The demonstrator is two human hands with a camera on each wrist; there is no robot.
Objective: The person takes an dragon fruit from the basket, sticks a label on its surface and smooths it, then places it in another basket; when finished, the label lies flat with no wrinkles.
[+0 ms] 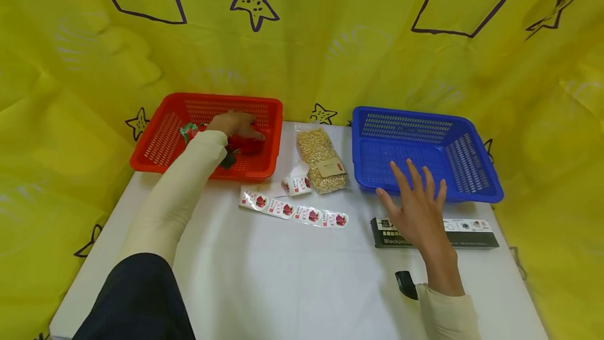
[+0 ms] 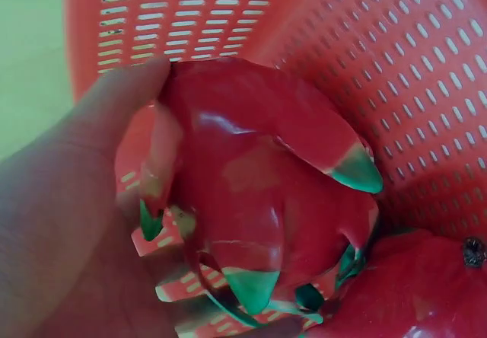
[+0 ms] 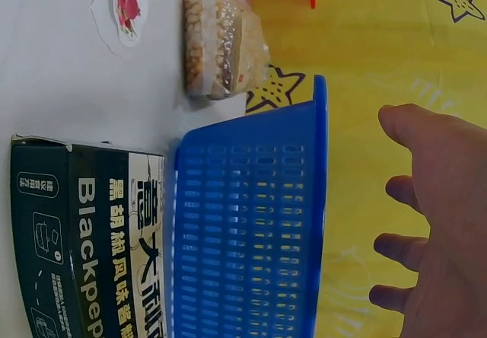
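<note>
In the head view, my left hand (image 1: 236, 124) reaches into the red basket (image 1: 222, 98) at the back left. The left wrist view shows its thumb against a dragon fruit (image 2: 243, 163) with green-tipped scales, and fingers passing behind it; the fingertips are partly hidden. A second dragon fruit (image 2: 426, 285) lies beside it, touching or nearly so. My right hand (image 1: 417, 209) hovers with spread fingers and nothing in them, near the front rim of the blue basket (image 1: 401, 159). Under that hand lies a long dark box (image 1: 472, 237) marked "Blackpepper".
Between the baskets lies a clear bag of yellow kernels or beans (image 1: 316, 153). A sticker roll (image 1: 299, 185) and its unrolled strip (image 1: 294, 213) with dragon fruit pictures lie in front. Yellow patterned cloth (image 1: 302, 41) encloses the white table (image 1: 292, 287) at the back and sides.
</note>
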